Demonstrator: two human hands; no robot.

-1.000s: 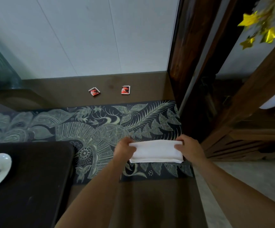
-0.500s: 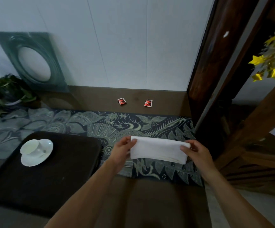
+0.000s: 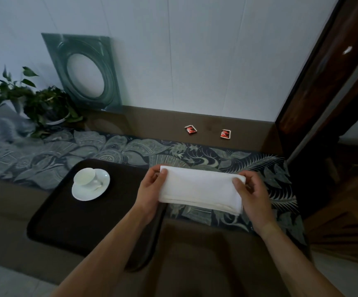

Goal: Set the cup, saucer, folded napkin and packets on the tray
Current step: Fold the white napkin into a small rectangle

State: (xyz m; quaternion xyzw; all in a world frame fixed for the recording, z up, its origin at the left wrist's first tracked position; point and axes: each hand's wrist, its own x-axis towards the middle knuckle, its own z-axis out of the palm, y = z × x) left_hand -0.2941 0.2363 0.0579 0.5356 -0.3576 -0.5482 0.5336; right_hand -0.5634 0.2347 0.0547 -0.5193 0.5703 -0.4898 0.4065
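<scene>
A white folded napkin (image 3: 199, 187) is held lifted between both hands, just right of the dark tray (image 3: 70, 219). My left hand (image 3: 152, 189) grips its left end, over the tray's right edge. My right hand (image 3: 253, 191) grips its right end above the patterned runner. A white cup (image 3: 85, 176) stands on a white saucer (image 3: 92, 191) at the tray's far side. Two red packets, one on the left (image 3: 191, 129) and one on the right (image 3: 225, 133), lie on the brown surface near the wall.
A patterned dark runner (image 3: 227, 159) covers the table under the tray. A potted plant (image 3: 40, 106) and a green glass panel (image 3: 83, 71) stand at the back left. A dark wooden frame (image 3: 315, 82) rises on the right.
Both hands have carried the napkin leftwards towards the tray, and the view has swung left, bringing the whole tray, cup and saucer into sight.
</scene>
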